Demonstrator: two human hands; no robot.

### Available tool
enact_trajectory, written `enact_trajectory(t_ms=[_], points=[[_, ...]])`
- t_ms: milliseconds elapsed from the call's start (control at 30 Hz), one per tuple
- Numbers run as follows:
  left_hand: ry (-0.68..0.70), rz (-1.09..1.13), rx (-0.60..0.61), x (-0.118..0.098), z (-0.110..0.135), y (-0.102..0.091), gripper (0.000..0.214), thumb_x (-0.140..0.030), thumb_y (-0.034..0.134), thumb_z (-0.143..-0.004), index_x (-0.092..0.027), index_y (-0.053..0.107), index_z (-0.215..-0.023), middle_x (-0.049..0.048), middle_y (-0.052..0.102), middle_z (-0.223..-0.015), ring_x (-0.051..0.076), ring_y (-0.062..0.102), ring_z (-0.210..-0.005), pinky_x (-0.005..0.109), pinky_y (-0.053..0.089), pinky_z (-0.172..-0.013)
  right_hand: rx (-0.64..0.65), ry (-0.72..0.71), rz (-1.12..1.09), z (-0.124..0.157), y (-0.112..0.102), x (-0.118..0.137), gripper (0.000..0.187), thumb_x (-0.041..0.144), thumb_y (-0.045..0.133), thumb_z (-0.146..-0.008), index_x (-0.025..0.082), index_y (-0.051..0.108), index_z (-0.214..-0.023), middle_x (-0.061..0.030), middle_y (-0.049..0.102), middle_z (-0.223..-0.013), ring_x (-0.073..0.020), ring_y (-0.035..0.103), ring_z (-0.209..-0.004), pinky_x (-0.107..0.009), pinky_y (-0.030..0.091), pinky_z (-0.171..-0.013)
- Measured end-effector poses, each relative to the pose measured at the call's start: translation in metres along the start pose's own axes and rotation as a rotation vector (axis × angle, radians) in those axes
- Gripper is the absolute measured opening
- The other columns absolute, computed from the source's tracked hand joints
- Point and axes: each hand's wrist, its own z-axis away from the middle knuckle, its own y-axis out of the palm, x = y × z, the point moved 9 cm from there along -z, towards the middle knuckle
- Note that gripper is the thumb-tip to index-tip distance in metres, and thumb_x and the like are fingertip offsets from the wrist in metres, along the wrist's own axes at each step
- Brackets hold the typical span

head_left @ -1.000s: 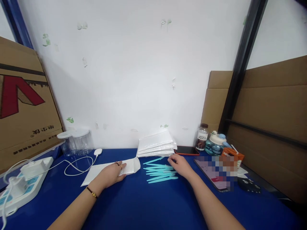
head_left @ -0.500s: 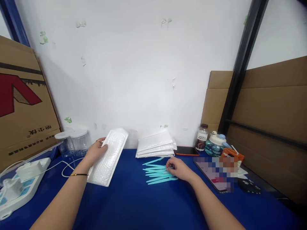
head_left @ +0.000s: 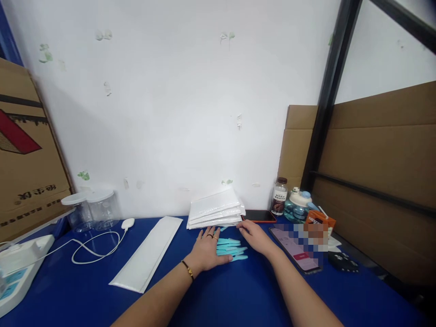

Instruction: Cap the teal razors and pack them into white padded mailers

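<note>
Head view. Two bare hands work over one blue tabletop point(head_left: 85, 295). The left hand point(head_left: 206, 254) lies palm down with its fingers spread wide, covering the left ends of a group of turquoise plastic sticks point(head_left: 235, 250). At least five sticks are visible; the exact count is hidden by the hand. They lie roughly parallel in front of the envelope stack, between the two hands. The left hand carries two rings; its wrist carries one bracelet point(head_left: 189, 271).

The right hand point(head_left: 257, 238) is at the right side of the sticks, fingers bent and close together. Whether they grip a stick cannot be determined.

One white padded envelope point(head_left: 146, 254) lies flat and diagonal, left of the left hand and apart from it. A stack of white padded envelopes point(head_left: 214, 204), at least three, sits near the wall point(head_left: 170, 113).

Right side: two phones, one dark-screened point(head_left: 257, 216), one with a lit screen point(head_left: 296, 250); one brown-capped bottle point(head_left: 279, 196); one teal drinking bottle point(head_left: 296, 210); one orange packet point(head_left: 316, 218).

Left side: two white-lidded clear jars point(head_left: 100, 196); one white charging puck point(head_left: 128, 223) with cable; one power strip point(head_left: 34, 265).
</note>
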Motion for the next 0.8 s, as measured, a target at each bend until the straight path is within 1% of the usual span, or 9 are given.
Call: enact_trajectory(t_ms=[67, 133, 300, 400, 500, 567, 667, 733, 800], points=[[-0.029, -0.028, 0.005, 0.000, -0.005, 0.009, 0.095, -0.076, 0.035, -0.072, -0.015, 0.019, -0.143, 0.0146, 0.019, -0.149, 0.032, 0.010, -0.138, 0.051, 0.010, -0.110, -0.020, 0.018, 0.015, 0.000, -0.004, -0.004, 0.022, 0.020, 0.041, -0.085, 0.018, 0.062, -0.092, -0.0061, 0.061, -0.094, -0.0192, 0.055, -0.093, -0.029, 0.041, -0.084], [-0.009, -0.031, 0.034, 0.000, 0.000, 0.013, 0.086, -0.072, 0.026, -0.078, -0.016, 0.020, -0.143, 0.0141, 0.019, -0.149, 0.030, 0.012, -0.138, 0.050, 0.011, -0.111, -0.019, 0.023, 0.030, 0.000, -0.004, -0.003, 0.022, 0.020, 0.041, -0.085, 0.018, 0.062, -0.092, -0.0064, 0.061, -0.095, -0.0194, 0.056, -0.093, -0.029, 0.041, -0.083], [0.127, 0.013, 0.087, -0.015, 0.043, 0.014, 0.067, -0.060, 0.021, -0.087, -0.023, 0.020, -0.143, 0.0088, 0.020, -0.149, 0.026, 0.015, -0.138, 0.046, 0.014, -0.112, 0.021, -0.026, 0.003, 0.000, 0.000, 0.010, 0.022, 0.020, 0.043, -0.084, 0.018, 0.063, -0.092, -0.0061, 0.063, -0.094, -0.0183, 0.057, -0.090, -0.027, 0.041, -0.082], [0.154, 0.055, 0.120, -0.027, 0.070, 0.016, 0.064, -0.058, 0.022, -0.089, -0.026, 0.015, -0.144, 0.0061, 0.016, -0.150, 0.025, 0.013, -0.138, 0.046, 0.013, -0.113, 0.047, -0.071, -0.014, 0.002, 0.003, 0.018, 0.021, 0.019, 0.045, -0.083, 0.018, 0.065, -0.090, -0.0048, 0.064, -0.091, -0.0167, 0.058, -0.085, -0.025, 0.042, -0.078], [0.151, 0.087, 0.143, -0.034, 0.081, 0.016, 0.064, -0.058, 0.023, -0.088, -0.027, 0.014, -0.144, 0.0052, 0.016, -0.151, 0.025, 0.013, -0.138, 0.047, 0.012, -0.113, 0.130, -0.080, -0.029, 0.006, 0.013, 0.019, 0.018, 0.019, 0.049, -0.080, 0.018, 0.066, -0.086, -0.0033, 0.065, -0.085, -0.0149, 0.058, -0.076, -0.023, 0.043, -0.070], [0.142, 0.109, 0.132, -0.036, 0.078, 0.011, 0.064, -0.057, 0.025, -0.088, -0.027, 0.017, -0.144, 0.0060, 0.021, -0.150, 0.026, 0.017, -0.137, 0.047, 0.013, -0.112, 0.219, -0.077, -0.049, 0.010, 0.023, 0.019, 0.015, 0.021, 0.054, -0.078, 0.018, 0.067, -0.083, -0.0021, 0.063, -0.079, -0.0135, 0.057, -0.069, -0.022, 0.043, -0.064], [0.048, 0.123, 0.033, -0.024, 0.060, -0.005, 0.058, -0.052, 0.029, -0.089, -0.023, 0.031, -0.139, 0.0107, 0.039, -0.140, 0.026, 0.035, -0.129, 0.044, 0.027, -0.107, 0.300, -0.088, -0.062, 0.014, 0.037, 0.019, 0.012, 0.023, 0.063, -0.071, 0.018, 0.068, -0.081, -0.0012, 0.061, -0.078, -0.0124, 0.056, -0.067, -0.020, 0.042, -0.060], [-0.023, 0.118, -0.023, -0.010, 0.045, -0.014, 0.047, -0.045, 0.036, -0.087, -0.021, 0.048, -0.126, 0.0114, 0.053, -0.124, 0.025, 0.047, -0.116, 0.040, 0.037, -0.097, 0.303, -0.103, -0.047, 0.014, 0.041, 0.019, 0.013, 0.022, 0.067, -0.067, 0.018, 0.067, -0.079, -0.0010, 0.059, -0.080, -0.0122, 0.054, -0.069, -0.020, 0.041, -0.060], [-0.034, 0.128, -0.017, 0.000, 0.031, -0.015, 0.034, -0.039, 0.046, -0.082, -0.020, 0.058, -0.108, 0.0082, 0.060, -0.108, 0.022, 0.054, -0.102, 0.034, 0.042, -0.088, 0.300, -0.102, -0.025, 0.013, 0.045, 0.017, 0.011, 0.022, 0.067, -0.067, 0.018, 0.066, -0.077, -0.0009, 0.057, -0.082, -0.0118, 0.053, -0.069, -0.019, 0.040, -0.060]])
